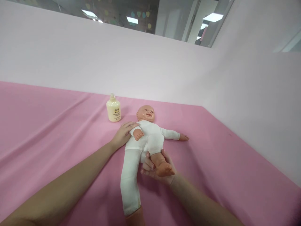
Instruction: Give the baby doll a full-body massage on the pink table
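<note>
A baby doll [152,128] with a white cloth body and plastic head, hands and feet lies face up on the pink sheet [77,131]. My left hand [123,135] holds it at the shoulder and upper arm on the left side, fingers laid closely over the cloth. Under the doll's bent, raised leg, my right hand [150,169] is closed round the lower leg; the plastic foot covers part of my palm. The other leg [130,182] stretches straight toward me. One doll arm [171,134] reaches out to the right.
A pale yellow pump bottle [114,110] with a dark label stands left of the doll's head. Behind the sheet rises a white wall [94,59], with another along the right side. Above it runs a window [131,15] with reflected ceiling lights.
</note>
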Action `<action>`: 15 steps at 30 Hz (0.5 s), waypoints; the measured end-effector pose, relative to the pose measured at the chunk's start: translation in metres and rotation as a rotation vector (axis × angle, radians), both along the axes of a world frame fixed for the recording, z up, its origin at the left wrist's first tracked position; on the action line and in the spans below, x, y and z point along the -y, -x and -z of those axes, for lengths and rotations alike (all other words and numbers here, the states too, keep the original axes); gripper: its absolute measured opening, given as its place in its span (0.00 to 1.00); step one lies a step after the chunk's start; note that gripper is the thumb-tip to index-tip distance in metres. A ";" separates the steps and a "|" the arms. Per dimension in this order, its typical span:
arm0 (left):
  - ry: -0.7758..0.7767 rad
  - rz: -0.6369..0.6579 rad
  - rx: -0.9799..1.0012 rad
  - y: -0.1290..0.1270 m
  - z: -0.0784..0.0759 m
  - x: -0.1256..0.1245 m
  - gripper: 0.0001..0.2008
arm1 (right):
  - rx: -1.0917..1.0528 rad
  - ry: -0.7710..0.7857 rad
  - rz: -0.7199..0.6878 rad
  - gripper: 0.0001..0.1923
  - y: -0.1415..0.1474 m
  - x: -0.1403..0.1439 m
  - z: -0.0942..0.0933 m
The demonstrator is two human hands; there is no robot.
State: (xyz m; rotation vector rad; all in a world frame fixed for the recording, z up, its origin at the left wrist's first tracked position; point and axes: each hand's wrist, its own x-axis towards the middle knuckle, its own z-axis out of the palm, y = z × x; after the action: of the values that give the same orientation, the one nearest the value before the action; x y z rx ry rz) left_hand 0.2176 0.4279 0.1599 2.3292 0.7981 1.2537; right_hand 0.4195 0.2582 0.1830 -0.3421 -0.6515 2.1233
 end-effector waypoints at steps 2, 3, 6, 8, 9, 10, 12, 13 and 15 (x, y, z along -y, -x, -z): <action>0.003 0.005 0.012 0.000 0.000 0.000 0.23 | 0.003 0.005 -0.001 0.28 0.000 0.001 -0.001; 0.013 0.003 0.015 0.000 0.000 0.000 0.22 | 0.002 0.006 -0.001 0.28 0.000 0.001 0.000; 0.064 -0.008 0.021 0.000 -0.003 0.000 0.21 | -0.003 -0.002 -0.019 0.29 -0.001 0.002 0.001; 0.103 -0.017 0.039 -0.001 -0.005 0.001 0.20 | -0.012 -0.007 -0.034 0.29 -0.002 0.001 0.002; 0.120 -0.022 0.055 -0.001 -0.006 0.001 0.19 | -0.019 -0.007 -0.039 0.29 -0.002 0.001 0.001; 0.139 -0.027 0.079 -0.001 -0.006 0.002 0.19 | -0.025 -0.009 -0.041 0.29 -0.001 0.001 0.001; 0.205 -0.033 0.154 -0.002 -0.005 0.001 0.18 | -0.027 -0.026 -0.045 0.29 -0.001 0.001 0.000; 0.259 -0.043 0.196 -0.002 -0.004 0.001 0.18 | -0.025 -0.042 -0.050 0.29 0.000 0.001 0.000; 0.391 -0.100 0.275 -0.003 0.000 -0.002 0.18 | -0.023 -0.091 -0.070 0.31 0.001 0.002 0.003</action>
State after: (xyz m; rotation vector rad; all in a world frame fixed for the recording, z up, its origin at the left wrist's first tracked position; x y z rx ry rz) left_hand 0.2206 0.4296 0.1600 1.7854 0.9725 1.2882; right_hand 0.4183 0.2564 0.1795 -0.2473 -0.7536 2.1530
